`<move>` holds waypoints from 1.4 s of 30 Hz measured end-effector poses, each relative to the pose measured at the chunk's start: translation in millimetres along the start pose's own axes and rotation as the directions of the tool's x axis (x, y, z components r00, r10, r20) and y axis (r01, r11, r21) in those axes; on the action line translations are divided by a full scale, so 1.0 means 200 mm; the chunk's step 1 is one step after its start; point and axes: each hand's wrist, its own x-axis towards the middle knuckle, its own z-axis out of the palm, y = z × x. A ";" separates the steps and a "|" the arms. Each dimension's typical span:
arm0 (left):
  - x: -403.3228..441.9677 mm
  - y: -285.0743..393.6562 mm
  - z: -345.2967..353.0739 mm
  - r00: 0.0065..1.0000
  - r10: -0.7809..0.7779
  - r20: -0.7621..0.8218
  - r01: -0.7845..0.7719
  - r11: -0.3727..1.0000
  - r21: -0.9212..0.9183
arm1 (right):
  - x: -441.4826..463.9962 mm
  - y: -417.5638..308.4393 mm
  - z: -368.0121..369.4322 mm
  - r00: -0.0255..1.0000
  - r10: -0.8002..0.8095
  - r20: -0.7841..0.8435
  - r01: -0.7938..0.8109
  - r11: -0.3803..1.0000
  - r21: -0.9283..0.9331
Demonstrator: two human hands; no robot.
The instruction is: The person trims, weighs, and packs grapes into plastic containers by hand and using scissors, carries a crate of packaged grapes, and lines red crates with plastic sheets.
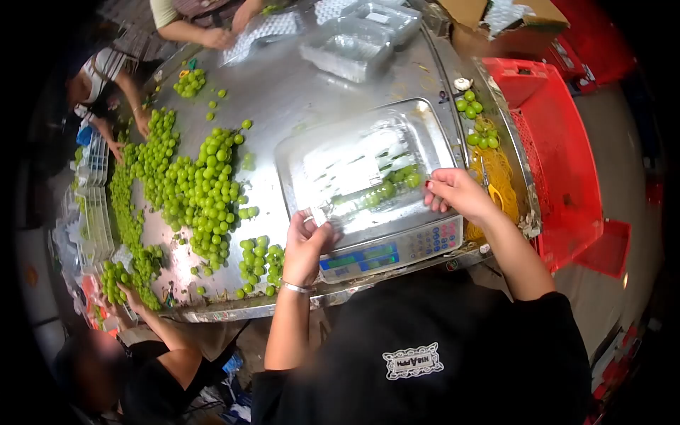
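A clear plastic package (386, 185) with green grapes inside lies on the metal pan (439, 142) of a digital scale (389, 253). Strong glare covers much of its top. At the package's lower left corner my left hand (309, 244) is closed, thumb and fingers pinching its edge. My right hand (457, 193) is closed too, its fingertips pinched at the package's right edge. Loose bunches of green grapes (205, 177) spread over the metal table (262, 120) left of the scale.
Empty clear trays (347, 53) stand at the back. On the right are a red crate (559, 149), a few grapes (469, 106) and yellow netting (501, 177). Other people's hands (216, 37) work at the back and left, one person's hand (132, 297) holding grapes. White crates (94, 212) line the left edge.
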 end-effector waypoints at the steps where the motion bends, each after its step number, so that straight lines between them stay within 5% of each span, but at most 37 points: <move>1: 0.00 0.02 0.02 0.998 -0.066 -0.001 0.066 0.997 -0.036 | 0.01 0.00 0.01 1.000 -0.003 -0.019 0.003 1.000 0.010; 3: 0.02 0.01 0.01 1.000 -0.008 -0.028 0.009 1.000 0.027 | 0.03 0.01 0.00 0.999 0.032 0.003 -0.032 0.999 0.021; 7: 0.04 0.01 -0.03 0.999 0.021 -0.031 -0.019 0.997 0.075 | 0.00 0.17 0.10 0.936 -0.298 -0.187 0.299 0.954 -0.027; 8: 0.05 0.03 -0.11 0.998 -0.004 0.069 -0.003 0.995 0.096 | -0.12 0.09 0.09 0.989 -0.144 -0.009 0.145 0.988 0.059; 11: 0.07 0.12 -0.22 0.968 0.013 0.250 -0.048 0.990 0.134 | -0.29 0.06 -0.12 0.991 -0.005 0.134 -0.009 0.995 0.101; 12: 0.09 0.11 -0.17 0.993 0.060 0.101 -0.074 0.987 0.143 | -0.21 0.22 -0.24 0.941 -0.242 -0.236 0.222 0.969 -0.109; 13: 0.13 0.12 -0.11 0.993 0.109 -0.050 -0.100 0.982 0.159 | -0.07 0.40 -0.36 0.703 -0.502 -0.504 0.344 0.860 -0.378; 15: 0.29 0.06 -0.14 0.985 0.170 -0.043 -0.154 0.957 0.244 | 0.05 0.47 -0.51 0.521 -0.644 -0.561 -0.026 0.644 -0.764; 18: 0.39 0.05 -0.03 0.985 0.127 0.116 -0.153 0.954 0.258 | 0.17 0.53 -0.63 0.631 -0.534 -0.563 -0.165 0.617 -0.770; 22: 0.30 0.00 0.18 0.985 0.173 -0.007 -0.163 0.944 0.286 | 0.16 0.48 -0.71 0.576 -0.580 -0.575 -0.059 0.672 -0.738; 23: 0.26 0.03 0.18 0.949 0.290 0.127 -0.304 0.725 0.618 | 0.16 0.47 -0.69 0.569 -0.579 -0.584 -0.065 0.676 -0.734; 25: 0.14 0.15 0.35 0.694 0.688 0.212 -0.557 0.327 0.763 | 0.05 0.16 -0.47 0.563 -0.602 -0.567 0.404 0.799 -0.446; 27: 0.00 0.18 0.51 0.668 0.662 0.340 -0.700 0.404 0.588 | -0.10 -0.06 -0.15 0.690 -0.659 -0.299 0.626 0.751 -0.211; 28: -0.08 0.19 0.58 0.677 0.609 0.413 -0.728 0.477 0.491 | -0.16 -0.15 -0.04 0.589 -0.805 -0.074 0.766 0.585 -0.266; 29: -0.13 0.19 0.60 0.703 0.482 0.523 -0.701 0.596 0.392 | -0.21 -0.20 0.03 0.559 -0.826 0.073 0.829 0.557 -0.046; 30: -0.14 0.17 0.61 0.738 0.466 0.487 -0.550 0.835 0.034 | -0.23 -0.21 0.07 0.661 -0.737 0.144 0.669 0.665 0.333; 31: -0.14 0.21 0.62 0.753 0.428 0.500 -0.251 0.889 -0.382 | -0.20 -0.23 0.08 0.564 -0.819 0.106 0.614 0.502 0.609; 33: -0.06 0.25 0.50 0.797 0.369 0.478 0.054 0.745 -0.665 | -0.09 -0.21 -0.01 0.611 -0.787 0.086 0.623 0.546 0.560; 34: 0.01 0.27 0.47 0.818 0.412 0.402 -0.129 0.812 -0.570 | -0.01 -0.18 -0.08 0.655 -0.753 0.071 0.626 0.593 0.507; 35: 0.17 0.20 0.30 0.756 0.538 0.373 -0.486 0.843 -0.231 | 0.06 -0.15 -0.13 0.693 -0.718 0.057 0.624 0.638 0.452; 36: 0.28 0.13 0.13 0.654 0.625 0.426 -0.754 0.583 0.301 | 0.13 -0.07 -0.20 0.575 -0.790 0.212 0.818 0.555 -0.150; 37: 0.33 0.09 0.01 0.556 0.634 0.538 -0.729 0.061 0.682 | 0.17 0.00 -0.26 0.517 -0.759 0.396 0.737 0.158 -0.657; 39: 0.24 0.03 -0.11 0.606 0.514 0.607 -0.741 0.087 0.666 | 0.07 0.14 -0.26 0.686 -0.572 0.449 0.697 0.340 -0.632; 41: 0.07 -0.10 -0.18 0.757 0.419 0.502 -0.639 0.312 0.703 | -0.09 0.16 -0.19 0.634 -0.703 0.323 0.745 0.442 -0.500; 42: 0.00 -0.08 -0.14 0.888 0.253 0.384 -0.460 0.473 0.752 | -0.16 0.14 -0.17 0.724 -0.642 0.252 0.654 0.524 -0.545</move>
